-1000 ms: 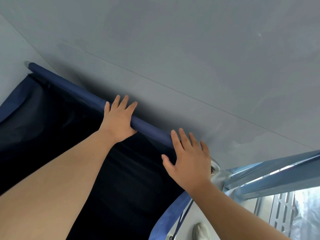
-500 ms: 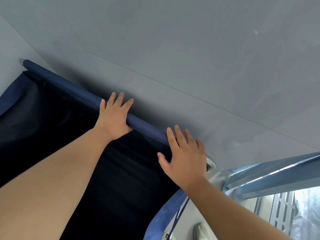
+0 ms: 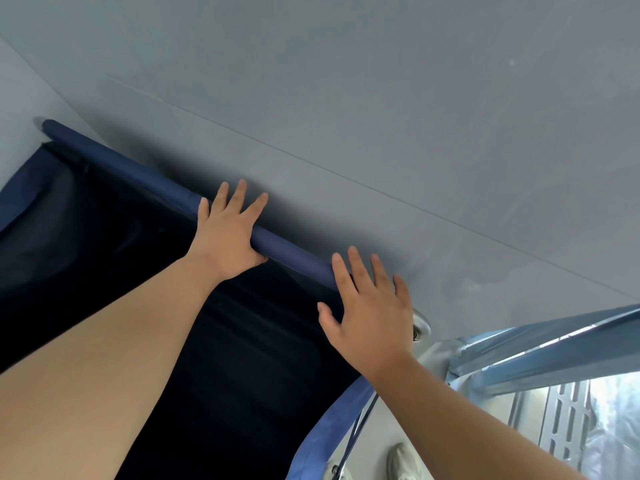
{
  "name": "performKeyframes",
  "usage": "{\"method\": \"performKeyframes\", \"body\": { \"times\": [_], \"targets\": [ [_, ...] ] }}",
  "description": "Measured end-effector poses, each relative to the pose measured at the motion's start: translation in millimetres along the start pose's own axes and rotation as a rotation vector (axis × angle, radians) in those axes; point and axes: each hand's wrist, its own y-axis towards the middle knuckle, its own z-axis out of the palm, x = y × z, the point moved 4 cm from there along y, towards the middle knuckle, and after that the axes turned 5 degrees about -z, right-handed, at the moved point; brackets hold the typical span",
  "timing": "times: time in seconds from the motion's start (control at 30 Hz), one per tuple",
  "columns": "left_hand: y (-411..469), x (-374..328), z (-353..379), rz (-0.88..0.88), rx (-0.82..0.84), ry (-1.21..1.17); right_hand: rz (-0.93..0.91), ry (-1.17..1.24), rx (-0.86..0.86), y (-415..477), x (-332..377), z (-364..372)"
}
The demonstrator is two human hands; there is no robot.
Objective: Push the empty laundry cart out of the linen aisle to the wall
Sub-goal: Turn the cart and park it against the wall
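The laundry cart (image 3: 104,237) is a deep, dark blue fabric bag, and I see nothing inside it. Its far rim bar (image 3: 294,251), wrapped in blue fabric, runs from upper left to lower right. My left hand (image 3: 225,240) lies on the middle of the bar with the thumb hooked under it and the fingers stretched over it. My right hand (image 3: 370,317) rests flat over the bar's right end, fingers spread, beside a metal corner fitting (image 3: 420,329). Both forearms reach across the bag's opening.
Grey floor (image 3: 381,116) with a thin seam stretches beyond the rim. A pale wall (image 3: 20,109) stands at the far left, close to the bar's left end. Metal shelving (image 3: 561,414) with slotted uprights is at the lower right, and my shoes (image 3: 401,459) show beside the cart.
The rim bar and both hands have drifted slightly up and left in view, toward the pale wall. The hands stay in the same places on the bar.
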Motion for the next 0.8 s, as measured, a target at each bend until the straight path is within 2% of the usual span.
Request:
{"method": "performKeyframes", "body": {
  "times": [0.8],
  "targets": [
    [-2, -19, -8, -0.014, 0.022, 0.041, 0.042, 0.076, 0.031, -1, -9, -10]
  ]
}}
